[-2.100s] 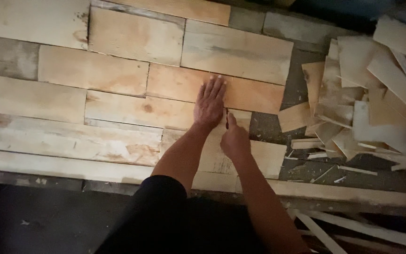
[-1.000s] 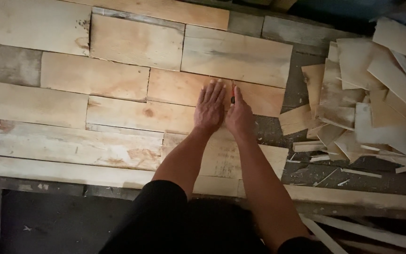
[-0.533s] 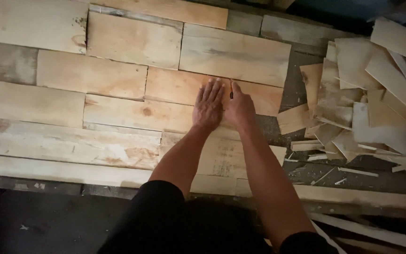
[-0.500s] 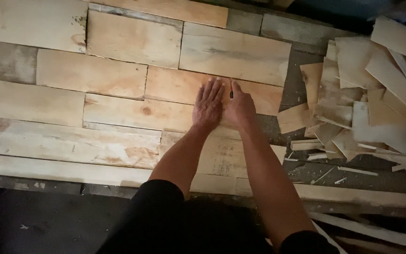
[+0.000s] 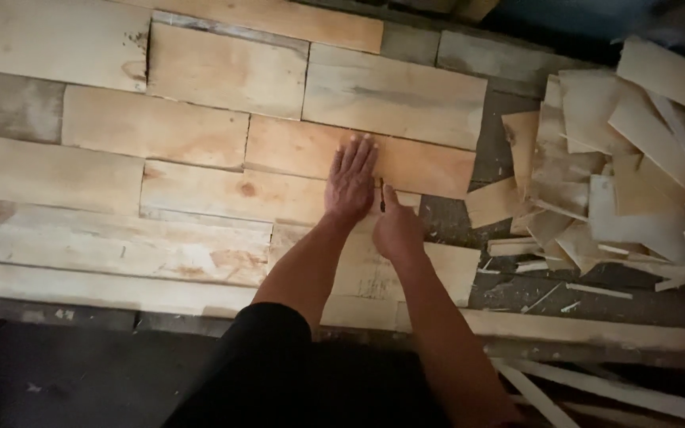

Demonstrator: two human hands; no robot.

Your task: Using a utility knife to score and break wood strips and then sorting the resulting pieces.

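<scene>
Pale tan wooden boards (image 5: pixel 200 127) with orange-brown grain streaks and small dark knots. Grey weathered surface (image 5: pixel 9 103) beneath. Light beige wood offcuts (image 5: pixel 620 166) in a pile. Black sleeve (image 5: pixel 271 357). Thin dark pencil (image 5: pixel 381 195).

You see warm, dim light, brightest on the planks (image 5: pixel 223 75) above and left of your fingers (image 5: pixel 358 154). Below your wrists everything sinks into shadow. The offcut pile (image 5: pixel 620 174) right of your fingers looks soft, and the whole frame is slightly blurred and grainy.
</scene>
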